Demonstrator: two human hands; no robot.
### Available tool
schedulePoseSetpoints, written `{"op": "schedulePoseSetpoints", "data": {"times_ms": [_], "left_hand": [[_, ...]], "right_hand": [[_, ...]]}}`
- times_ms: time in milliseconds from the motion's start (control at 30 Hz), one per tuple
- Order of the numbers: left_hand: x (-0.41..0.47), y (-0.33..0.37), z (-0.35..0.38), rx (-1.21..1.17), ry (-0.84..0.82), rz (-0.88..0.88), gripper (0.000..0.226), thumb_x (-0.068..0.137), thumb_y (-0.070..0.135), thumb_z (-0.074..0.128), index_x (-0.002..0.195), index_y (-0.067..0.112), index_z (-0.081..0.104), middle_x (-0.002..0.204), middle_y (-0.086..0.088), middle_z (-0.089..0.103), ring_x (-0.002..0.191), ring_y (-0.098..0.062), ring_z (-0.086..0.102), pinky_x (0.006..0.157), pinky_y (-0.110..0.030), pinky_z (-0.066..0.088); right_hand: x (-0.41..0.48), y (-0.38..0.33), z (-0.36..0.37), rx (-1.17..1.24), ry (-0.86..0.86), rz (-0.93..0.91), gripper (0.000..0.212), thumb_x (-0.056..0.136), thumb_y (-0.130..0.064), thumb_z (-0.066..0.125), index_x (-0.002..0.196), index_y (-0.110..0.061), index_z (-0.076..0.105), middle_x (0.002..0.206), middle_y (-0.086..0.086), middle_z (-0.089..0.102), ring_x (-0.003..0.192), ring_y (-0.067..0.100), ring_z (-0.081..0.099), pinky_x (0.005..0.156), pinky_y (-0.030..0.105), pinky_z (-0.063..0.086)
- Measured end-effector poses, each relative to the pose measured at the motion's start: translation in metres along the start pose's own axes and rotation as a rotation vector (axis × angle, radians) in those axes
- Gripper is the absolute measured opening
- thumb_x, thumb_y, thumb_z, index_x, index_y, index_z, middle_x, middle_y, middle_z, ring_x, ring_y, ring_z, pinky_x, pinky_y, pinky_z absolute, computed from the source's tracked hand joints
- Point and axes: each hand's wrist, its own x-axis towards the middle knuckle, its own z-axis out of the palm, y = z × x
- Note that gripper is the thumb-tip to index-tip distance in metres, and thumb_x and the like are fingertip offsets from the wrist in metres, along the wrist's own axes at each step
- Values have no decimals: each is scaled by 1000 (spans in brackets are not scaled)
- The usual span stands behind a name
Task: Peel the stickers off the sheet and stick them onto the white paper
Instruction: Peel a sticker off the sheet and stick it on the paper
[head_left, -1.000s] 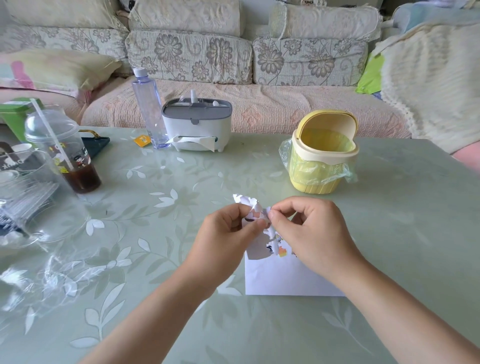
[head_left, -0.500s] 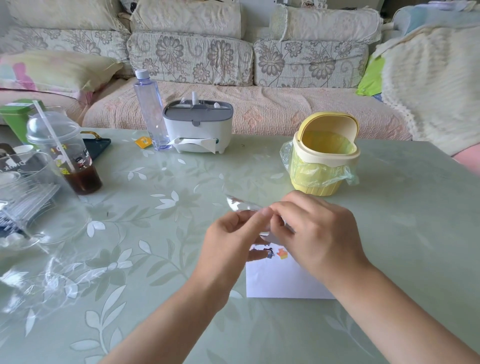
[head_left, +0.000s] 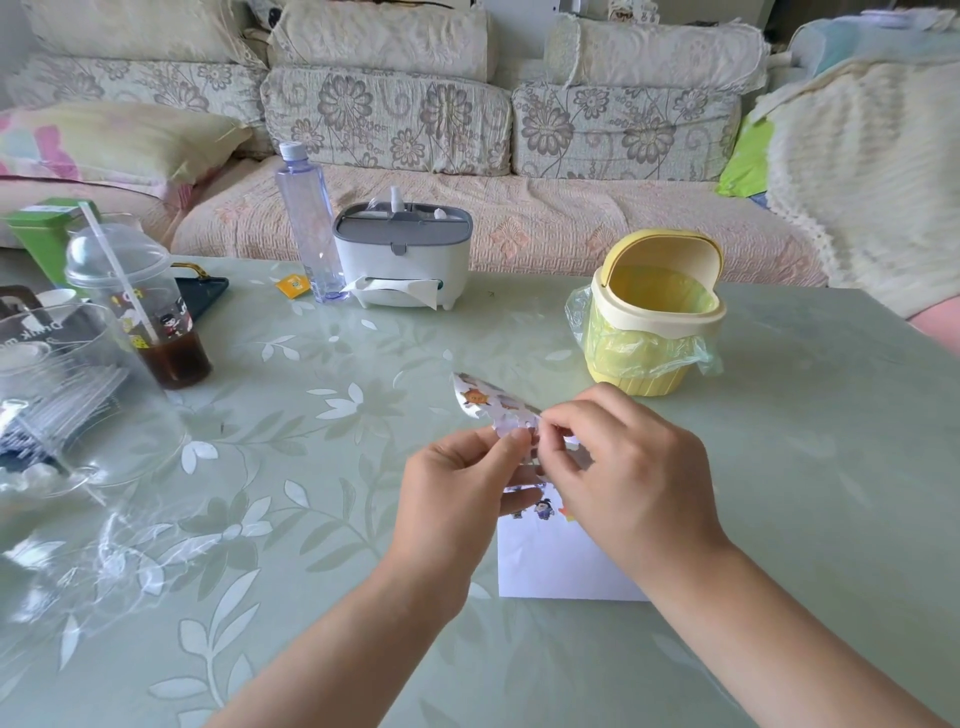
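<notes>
pale green leaf-patterned table (head_left: 779, 467) | flat white rectangular paper (head_left: 550, 566) lies near front edge, partly under both hands | right hand (head_left: 628, 478) knuckles up, fingertips curled, pinching sheet | left hand (head_left: 457, 499) thumb and forefinger pinching same curled lilac sticker sheet (head_left: 483, 397), raised above paper's far end

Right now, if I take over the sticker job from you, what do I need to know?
Left hand: pinches the sticker sheet, held up above the table.
Right hand: its fingertips pinch the sheet's near edge, picking at a sticker.
White paper: lies flat on the table under both hands.
Done: a few stickers are on the paper's far edge.
Left: peel the ones on the sheet, such as the orange sticker, and press them onto the paper.
</notes>
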Motion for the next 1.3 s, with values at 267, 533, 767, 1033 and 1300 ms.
{"op": "schedulePoseSetpoints", "data": {"times_ms": [267, 533, 767, 1033, 1300], "left_hand": [[-6, 0, 3, 3, -33, 17, 18, 96, 11, 64, 88, 11, 79, 80, -8, 76, 72, -13, 72, 73, -26, 61], [-2, 7, -12, 378, 321, 250, 29, 90, 49, 51, 85, 21, 58, 80, -3, 64, 76, -24, 62, 66, -38, 49], [25, 9, -36, 951, 31, 795, 29, 91, 32, 63, 119, 25, 68, 121, 11, 59, 113, -6, 52, 95, -10, 35], [22, 1, -29, 897, -173, 593, 34, 92, 31, 69, 126, 30, 68, 109, 18, 66, 100, -1, 58, 82, -7, 39], [20, 0, -31, 926, -186, 516, 33, 91, 33, 68, 124, 35, 69, 102, 19, 63, 92, -1, 59, 72, -9, 41]], "right_hand": [[-2, 3, 0, 103, -165, 211, 10, 82, -23, 78, 76, -25, 70, 73, -10, 61, 51, 6, 39, 50, 9, 24], [1, 30, -1, -85, -9, -121, 21, 93, -14, 59, 76, -17, 70, 69, -2, 62, 55, 19, 52, 46, 27, 34], [-4, 32, -1, 23, -31, -218, 13, 82, -3, 67, 78, -15, 73, 77, -1, 68, 54, 23, 57, 44, 32, 42], [-7, 27, -1, 179, -46, -143, 10, 88, -12, 69, 80, -16, 75, 83, -4, 70, 56, 7, 42, 49, 24, 41], [-7, 23, -4, 193, -137, -124, 7, 84, -18, 71, 83, -23, 76, 84, -11, 69, 57, 2, 40, 47, 23, 40]]}}
